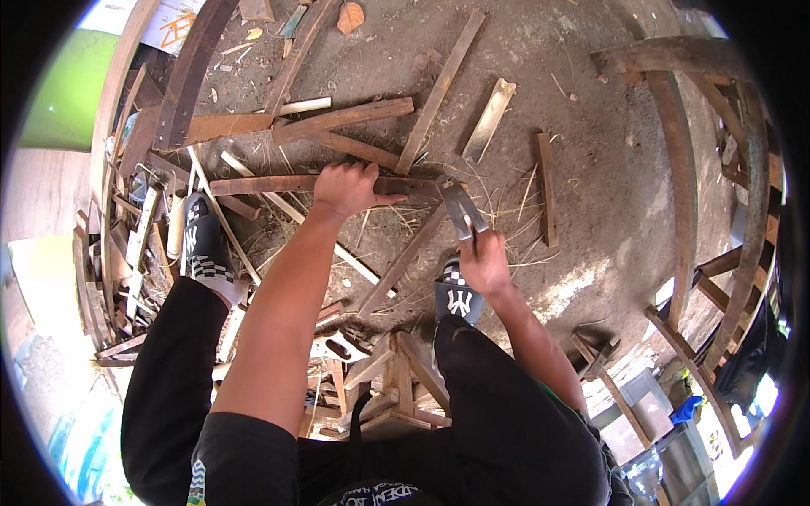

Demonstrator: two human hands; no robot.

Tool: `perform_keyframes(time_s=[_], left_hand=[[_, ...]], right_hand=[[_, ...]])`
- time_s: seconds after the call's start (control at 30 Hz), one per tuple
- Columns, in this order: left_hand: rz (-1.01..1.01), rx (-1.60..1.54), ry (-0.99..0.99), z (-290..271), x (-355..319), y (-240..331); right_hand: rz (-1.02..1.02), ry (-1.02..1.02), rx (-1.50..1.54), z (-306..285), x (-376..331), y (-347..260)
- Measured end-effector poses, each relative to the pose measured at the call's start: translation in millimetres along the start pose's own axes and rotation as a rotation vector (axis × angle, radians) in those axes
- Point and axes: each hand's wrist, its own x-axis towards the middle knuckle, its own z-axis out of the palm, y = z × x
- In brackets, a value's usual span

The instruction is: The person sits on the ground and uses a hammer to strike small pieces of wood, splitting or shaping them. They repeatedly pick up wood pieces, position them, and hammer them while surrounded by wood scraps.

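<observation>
My left hand [347,189] is wrapped round a dark, narrow wooden batten [268,184] that lies crosswise before me, pressing on it right of its middle. In my right hand [485,263] are the handles of a pair of grey metal pincers [460,207]. Their head meets the right end of the batten; the exact bite of the jaws is too small to make out. Just below that end, a loose wooden strip [405,260] slants toward my right foot.
Several loose boards lie on the dirt floor [591,152], among them a pale short piece [489,120] and a brown strip [548,190]. A handsaw [340,347] and a wooden frame [396,379] are between my legs. Curved-looking timber frames [675,185] stand right; scrap wood piles left.
</observation>
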Motion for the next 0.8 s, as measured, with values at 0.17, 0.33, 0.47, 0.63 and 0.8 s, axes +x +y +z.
perform_keyframes(time_s=[0.17, 0.33, 0.47, 0.63, 0.8], left_hand=[[0.031, -0.039, 0.05, 1.7, 3.3, 3.9], [0.014, 0.006, 0.017, -0.8, 2.0, 5.1], [0.021, 0.018, 0.035, 1.9, 0.5, 2.5], [-0.038, -0.025, -0.103, -10.8, 1.3, 5.9], [-0.174, -0.303, -0.169, -61.7, 1.9, 28.2]], right_hand=[[-0.149, 0.107, 0.114, 10.6, -19.7, 29.5], [-0.013, 0.121, -0.065, 7.1, 7.1, 26.7], [0.247, 0.141, 0.268, -9.2, 9.5, 6.4], [0.279, 0.426, 0.181, -27.5, 3.1, 38.0], [0.463, 0.384, 0.457, -52.5, -13.3, 41.1]])
